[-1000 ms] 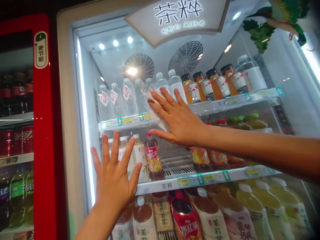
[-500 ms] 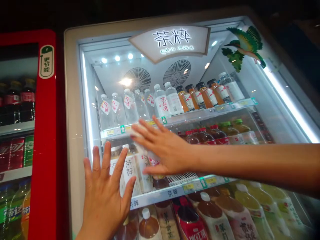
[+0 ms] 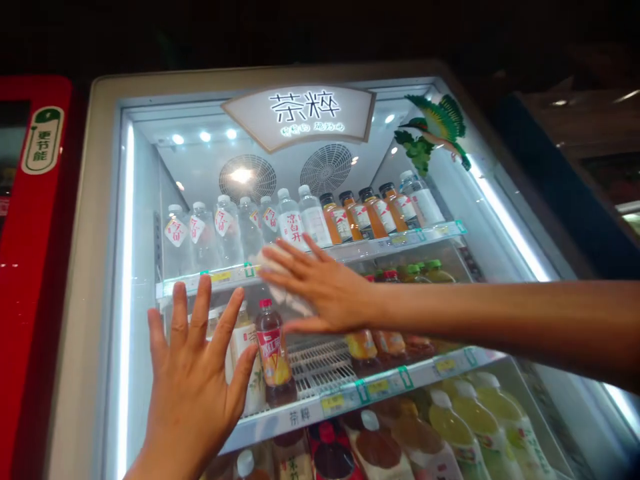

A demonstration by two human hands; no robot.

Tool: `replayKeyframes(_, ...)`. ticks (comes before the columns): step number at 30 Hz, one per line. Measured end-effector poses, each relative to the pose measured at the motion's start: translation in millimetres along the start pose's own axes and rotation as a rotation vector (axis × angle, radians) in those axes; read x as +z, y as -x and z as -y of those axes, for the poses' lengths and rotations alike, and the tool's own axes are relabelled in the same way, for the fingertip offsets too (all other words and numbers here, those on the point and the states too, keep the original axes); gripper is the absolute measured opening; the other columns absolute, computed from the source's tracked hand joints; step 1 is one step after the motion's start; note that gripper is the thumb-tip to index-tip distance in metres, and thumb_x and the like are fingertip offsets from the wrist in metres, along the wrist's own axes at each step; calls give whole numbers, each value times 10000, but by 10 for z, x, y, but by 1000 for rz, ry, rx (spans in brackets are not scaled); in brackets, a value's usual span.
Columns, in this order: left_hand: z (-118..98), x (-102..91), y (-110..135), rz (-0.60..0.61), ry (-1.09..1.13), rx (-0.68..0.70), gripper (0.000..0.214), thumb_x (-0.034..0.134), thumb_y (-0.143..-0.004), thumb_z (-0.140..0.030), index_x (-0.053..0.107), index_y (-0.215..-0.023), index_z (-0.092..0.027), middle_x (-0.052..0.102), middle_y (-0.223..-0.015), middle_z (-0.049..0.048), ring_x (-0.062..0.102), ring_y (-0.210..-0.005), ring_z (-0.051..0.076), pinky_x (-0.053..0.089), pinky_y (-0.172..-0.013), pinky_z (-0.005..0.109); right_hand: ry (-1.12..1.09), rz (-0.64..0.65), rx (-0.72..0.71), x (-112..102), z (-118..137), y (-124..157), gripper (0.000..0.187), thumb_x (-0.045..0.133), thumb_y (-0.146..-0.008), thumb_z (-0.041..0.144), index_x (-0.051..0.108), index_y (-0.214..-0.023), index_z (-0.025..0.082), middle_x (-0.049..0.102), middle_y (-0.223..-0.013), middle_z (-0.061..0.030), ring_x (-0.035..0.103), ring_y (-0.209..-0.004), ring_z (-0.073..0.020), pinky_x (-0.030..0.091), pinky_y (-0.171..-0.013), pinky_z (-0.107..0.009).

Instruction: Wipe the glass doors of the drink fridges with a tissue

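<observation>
My left hand (image 3: 193,383) is raised with its fingers spread, palm toward the glass door (image 3: 193,167) of a lit drinks fridge; whether it touches the glass is hard to tell. To its right, my right hand (image 3: 333,290) lies flat over a crumpled white cloth (image 3: 277,277), pressing it on the glass. The cloth shows past the fingertips and below the fingers, and the palm hides part of it. Behind the glass, clear water bottles (image 3: 227,230) and dark-capped amber bottles (image 3: 355,217) line the top shelf. A red-capped tea bottle (image 3: 273,353) stands between my hands on the middle shelf.
A fan-shaped lit sign (image 3: 305,117) and a bird decoration (image 3: 437,127) sit at the fridge's top. The pale door frame (image 3: 85,220) runs down its left side. A red fridge (image 3: 30,280) stands at far left. Large bottles (image 3: 383,447) fill the lower shelf.
The view has shifted, so the fridge appears farther left and its upper part lower. My right hand and the cloth stay near the same picture spot, now farther right across the glass.
</observation>
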State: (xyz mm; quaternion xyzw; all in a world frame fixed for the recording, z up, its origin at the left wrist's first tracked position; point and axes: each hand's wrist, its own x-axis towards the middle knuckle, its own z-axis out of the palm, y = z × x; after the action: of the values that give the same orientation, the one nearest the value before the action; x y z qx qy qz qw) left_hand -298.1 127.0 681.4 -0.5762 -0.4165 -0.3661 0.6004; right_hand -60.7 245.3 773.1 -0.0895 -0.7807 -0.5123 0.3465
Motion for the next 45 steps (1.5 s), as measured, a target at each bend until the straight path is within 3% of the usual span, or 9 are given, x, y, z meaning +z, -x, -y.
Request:
replayKeyframes(4, -306, 120, -185, -25, 6, -6, 763, 548, -990, -347, 163, -1648, -364, 58, -1764, 35, 9, -1626, 332, -3, -1306, 612, 59, -44, 504, -133, -599, 158, 889, 296, -991, 724, 137, -1649, 147, 91, -1734, -188, 54, -1603, -404, 44, -1228, -751)
replayKeyframes(10, -846, 297, -467, -36, 31, 15, 769, 552, -984, -364, 160, -1646, -377, 57, -1763, 22, 28, -1625, 335, 5, -1306, 617, 19, -6, -24, -125, -455, 1036, 953, 336, -933, 821, 187, -1646, 208, 211, -1728, -112, 85, -1617, -292, 86, -1311, -586)
replayKeyframes(15, -1359, 450, -742, -61, 61, 3, 760, 542, -989, -377, 159, -1644, -375, 53, -1763, 16, 13, -1627, 322, 18, -1304, 630, 66, -140, 491, -160, -1126, 1340, 854, 272, -1006, 708, 23, -1662, 221, 153, -1729, -175, 128, -1595, -401, 112, -1207, -771)
replayKeyframes(21, -1797, 565, -925, -43, 49, 36, 709, 540, -985, -415, 255, -1629, -335, 88, -1758, 47, 18, -1626, 326, 38, -1301, 638, 13, -47, -2, -177, -1136, 1906, 963, 361, -957, 776, 19, -1671, 228, 202, -1730, -124, 148, -1604, -323, 112, -1282, -640)
replayKeyframes(24, -1876, 566, -937, -19, 12, 38, 688, 539, -984, -423, 291, -1617, -314, 105, -1755, 64, 20, -1625, 331, 55, -1295, 649, 47, -83, 319, -268, -1459, 1934, 917, 260, -986, 765, 122, -1661, 161, 175, -1718, -197, 150, -1591, -395, 89, -1237, -729)
replayKeyframes(27, -1881, 537, -889, 18, -22, 33, 686, 535, -987, -424, 290, -1617, -306, 123, -1752, 71, 17, -1625, 331, 77, -1290, 661, 47, -136, 594, -269, -1580, 1826, 912, 245, -1016, 708, 157, -1638, 48, 124, -1701, -280, 104, -1582, -457, 82, -1213, -759)
replayKeyframes(32, -1722, 488, -720, 66, -50, 14, 705, 537, -988, -418, 253, -1628, -340, 125, -1752, 59, 15, -1626, 330, 59, -1290, 664, -55, -118, 4, -117, -1017, 1640, 979, 374, -934, 804, 101, -1663, 211, 227, -1718, -146, 151, -1601, -349, 63, -1279, -658)
replayKeyframes(37, -1412, 426, -526, 112, -75, -46, 727, 525, -994, -391, 181, -1635, -390, 81, -1758, 24, 14, -1626, 328, 54, -1285, 682, -63, -196, 324, -85, -909, 1192, 931, 265, -958, 796, 162, -1652, 183, 157, -1734, -160, 101, -1600, -402, 15, -1231, -748)
replayKeyframes(45, -754, 129, -171, 141, -160, -99, 751, 517, -1003, -388, 123, -1642, -397, 70, -1759, 36, 3, -1625, 330, 54, -1280, 688, -105, -117, -118, 18, -57, 691, 914, 356, -955, 776, 309, -1604, 135, 268, -1705, -146, 160, -1601, -323, 68, -1299, -623)
